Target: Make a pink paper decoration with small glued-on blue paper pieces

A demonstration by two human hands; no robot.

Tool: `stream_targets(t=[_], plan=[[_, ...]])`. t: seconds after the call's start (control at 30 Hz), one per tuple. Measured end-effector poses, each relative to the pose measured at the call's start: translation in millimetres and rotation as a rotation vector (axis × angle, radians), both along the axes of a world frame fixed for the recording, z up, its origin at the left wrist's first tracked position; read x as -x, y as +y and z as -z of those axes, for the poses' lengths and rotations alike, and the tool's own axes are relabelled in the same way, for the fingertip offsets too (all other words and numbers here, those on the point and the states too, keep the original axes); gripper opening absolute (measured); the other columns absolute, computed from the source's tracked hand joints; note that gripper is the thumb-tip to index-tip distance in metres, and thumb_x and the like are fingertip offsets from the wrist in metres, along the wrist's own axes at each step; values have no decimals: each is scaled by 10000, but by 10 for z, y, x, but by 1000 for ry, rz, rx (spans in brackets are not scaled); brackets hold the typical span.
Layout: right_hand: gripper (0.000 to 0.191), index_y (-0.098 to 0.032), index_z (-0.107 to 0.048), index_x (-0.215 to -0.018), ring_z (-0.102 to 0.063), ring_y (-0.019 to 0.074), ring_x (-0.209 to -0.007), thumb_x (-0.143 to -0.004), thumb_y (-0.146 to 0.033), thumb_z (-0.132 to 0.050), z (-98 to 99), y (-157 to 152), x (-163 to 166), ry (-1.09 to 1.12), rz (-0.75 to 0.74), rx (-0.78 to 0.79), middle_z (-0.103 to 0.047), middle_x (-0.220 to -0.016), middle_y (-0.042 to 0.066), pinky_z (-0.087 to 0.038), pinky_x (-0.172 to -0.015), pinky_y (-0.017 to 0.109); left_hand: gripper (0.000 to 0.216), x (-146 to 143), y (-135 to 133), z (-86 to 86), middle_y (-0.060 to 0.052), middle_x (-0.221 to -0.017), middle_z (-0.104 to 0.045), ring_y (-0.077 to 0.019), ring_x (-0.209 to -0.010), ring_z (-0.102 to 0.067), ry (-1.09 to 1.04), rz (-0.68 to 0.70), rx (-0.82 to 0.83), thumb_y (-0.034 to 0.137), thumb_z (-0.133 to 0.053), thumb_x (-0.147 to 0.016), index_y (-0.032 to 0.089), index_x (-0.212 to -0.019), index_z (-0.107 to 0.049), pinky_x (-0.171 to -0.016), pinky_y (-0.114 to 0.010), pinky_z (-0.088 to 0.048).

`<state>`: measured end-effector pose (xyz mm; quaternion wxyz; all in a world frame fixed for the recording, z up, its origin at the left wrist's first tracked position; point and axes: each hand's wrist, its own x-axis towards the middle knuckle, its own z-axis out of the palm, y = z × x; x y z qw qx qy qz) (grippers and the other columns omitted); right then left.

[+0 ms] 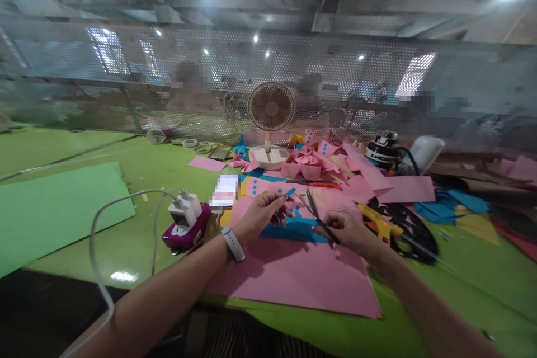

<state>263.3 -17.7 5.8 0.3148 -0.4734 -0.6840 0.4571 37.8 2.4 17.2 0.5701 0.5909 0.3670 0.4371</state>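
Note:
My left hand pinches a small strip of blue paper and lifts it above a big pink sheet. My right hand grips a pair of scissors, blades open and pointing up toward the strip. A blue sheet with cut-out shapes lies under both hands. A pale watch sits on my left wrist.
A small desk fan stands behind a heap of pink folded paper. A yellow glue gun lies right of my hands. A purple power strip with white chargers and a cable sits left. A green sheet lies far left. A mesh screen runs along the back.

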Motion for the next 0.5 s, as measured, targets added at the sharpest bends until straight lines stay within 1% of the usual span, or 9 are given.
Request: stream_targets(t=[0.1,0.27,0.37,0.5], plan=[[426,-184,-454,-586,-444,82,-429,-620,-527,-704,-27,-14,5,-10,3,6,-474,-474,-53,-316,-417,211,302,-7,-16,-24,-17,-636,-623,-57,-435,-488,21,-17,-16,429,-532,-826,141,-737,-552,-379,-173,-290],[430,-187,-438,-584,-435,79,-428,-623,-521,-706,-41,-29,15,-12,10,-2,-460,-471,-58,-310,-414,207,290,-13,-22,-35,-17,-645,-622,-52,-432,-488,34,-22,-25,395,-520,-843,138,-713,-550,-392,-175,-305],[434,-189,-440,-586,-433,80,-429,-626,-536,-697,-42,-28,13,-8,19,-8,-460,-474,-57,-313,-413,209,291,-6,-8,-15,-15,-653,-619,-52,-439,-490,26,-21,-25,405,-524,-837,139,-724,-557,-396,-176,-306],[424,-186,-463,-595,-464,91,-435,-657,-552,-667,-50,-31,4,-10,15,-7,-498,-484,-36,-313,-415,212,306,5,26,31,-23,-670,-625,-57,-460,-494,-1,-15,-31,430,-542,-820,139,-728,-569,-427,-185,-334]])
